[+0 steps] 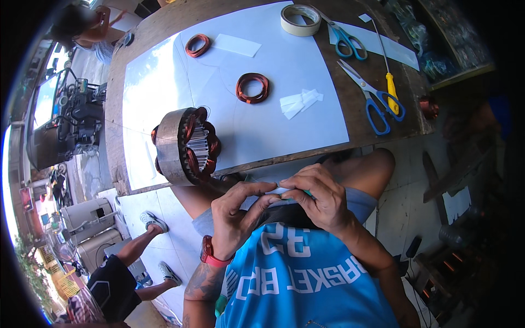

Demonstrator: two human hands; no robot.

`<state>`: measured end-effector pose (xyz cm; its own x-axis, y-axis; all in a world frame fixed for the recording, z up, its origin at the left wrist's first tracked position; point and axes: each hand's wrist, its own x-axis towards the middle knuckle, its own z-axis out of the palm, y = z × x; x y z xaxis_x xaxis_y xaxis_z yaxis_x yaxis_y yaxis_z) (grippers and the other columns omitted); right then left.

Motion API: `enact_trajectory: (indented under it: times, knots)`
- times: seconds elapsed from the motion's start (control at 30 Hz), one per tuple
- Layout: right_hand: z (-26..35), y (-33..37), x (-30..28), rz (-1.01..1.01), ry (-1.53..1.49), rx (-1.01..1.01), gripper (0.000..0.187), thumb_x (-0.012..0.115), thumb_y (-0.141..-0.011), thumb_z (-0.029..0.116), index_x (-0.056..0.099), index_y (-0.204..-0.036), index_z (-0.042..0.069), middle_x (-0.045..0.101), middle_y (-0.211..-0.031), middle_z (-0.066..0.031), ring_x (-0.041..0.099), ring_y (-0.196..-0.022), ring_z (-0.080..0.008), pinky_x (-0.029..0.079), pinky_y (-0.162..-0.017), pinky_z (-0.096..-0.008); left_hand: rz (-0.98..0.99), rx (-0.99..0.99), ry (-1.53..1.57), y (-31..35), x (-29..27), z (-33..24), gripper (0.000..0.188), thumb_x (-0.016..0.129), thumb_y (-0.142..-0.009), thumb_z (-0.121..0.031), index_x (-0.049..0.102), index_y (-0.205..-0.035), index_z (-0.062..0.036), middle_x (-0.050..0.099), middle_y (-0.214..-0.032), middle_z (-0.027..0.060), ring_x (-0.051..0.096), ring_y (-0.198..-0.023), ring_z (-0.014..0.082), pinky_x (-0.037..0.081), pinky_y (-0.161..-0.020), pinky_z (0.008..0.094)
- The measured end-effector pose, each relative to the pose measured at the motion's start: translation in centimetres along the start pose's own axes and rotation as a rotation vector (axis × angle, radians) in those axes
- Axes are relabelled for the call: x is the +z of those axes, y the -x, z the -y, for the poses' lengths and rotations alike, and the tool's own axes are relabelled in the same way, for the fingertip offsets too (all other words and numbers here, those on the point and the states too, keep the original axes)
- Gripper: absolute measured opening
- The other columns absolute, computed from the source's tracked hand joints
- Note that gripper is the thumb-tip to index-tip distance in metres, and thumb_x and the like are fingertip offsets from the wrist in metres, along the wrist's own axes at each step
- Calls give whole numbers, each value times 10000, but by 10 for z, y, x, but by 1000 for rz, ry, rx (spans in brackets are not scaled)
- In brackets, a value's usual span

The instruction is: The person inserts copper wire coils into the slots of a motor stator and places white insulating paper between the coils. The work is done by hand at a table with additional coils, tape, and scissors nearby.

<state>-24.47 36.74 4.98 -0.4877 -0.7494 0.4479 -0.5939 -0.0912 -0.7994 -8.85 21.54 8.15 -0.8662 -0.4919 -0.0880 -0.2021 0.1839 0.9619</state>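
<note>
Close to my body, below the table's near edge, my left hand [239,209] and my right hand [318,198] meet fingertip to fingertip. Both pinch a small white strip [279,191], which looks like the paper pieces on the table; the fingers hide much of it. Ahead and to the left stands a metal stator core [173,146] with copper windings in its slots. Beyond my hands lie a bound coil of copper wire [240,87] and a smaller copper wire coil [205,40]. Several cut white paper strips [300,101] overlap in a small pile at the right.
A white sheet [306,57] covers much of the wooden table [322,148]. Along its right side are a masking tape roll [299,30], teal scissors [346,42], blue-handled scissors [372,98] and a yellow-handled screwdriver [390,90]. People are at the left; another arm shows far right.
</note>
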Motion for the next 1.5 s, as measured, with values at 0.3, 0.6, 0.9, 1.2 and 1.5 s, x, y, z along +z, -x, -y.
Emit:
enact_trajectory:
  times: [0.3,0.6,0.9,1.2,1.5]
  knots:
    - [-2,-2,6,8,15,-23,271,826,-890,64,741,-1146,44,734,-1014,-81,703,-936,-274,579,-817,-391,-66,-10,14,2,2,5,196,805,-937,-31,776,-1123,24,780,-1030,124,734,-929,180,582,-829,305]
    - [-4,-5,11,-9,42,-53,254,820,-897,56,735,-1135,30,722,-1009,-84,690,-913,-261,574,-796,-381,-167,121,-134,1,11,7,215,813,-892,25,781,-1104,7,787,-1026,124,728,-920,227,563,-821,340]
    - [-1,-6,9,34,-42,-24,264,843,-869,75,753,-1116,47,734,-999,-79,704,-935,-250,591,-805,-371,-101,-50,72,12,-1,14,202,807,-947,-56,764,-1121,36,783,-1034,122,722,-947,182,559,-833,304]
    - [-2,-9,12,31,-32,-54,227,846,-869,71,747,-1068,28,723,-946,-73,701,-875,-233,588,-753,-358,-147,26,-82,13,0,10,175,801,-929,-13,789,-1102,13,787,-1009,122,722,-895,211,558,-802,315]
    - [-1,-8,17,20,-30,-5,172,813,-917,73,740,-1064,21,717,-953,-90,705,-875,-254,584,-752,-370,-161,-22,-98,10,6,7,130,760,-982,-45,742,-1093,20,764,-996,123,712,-877,213,553,-809,317]
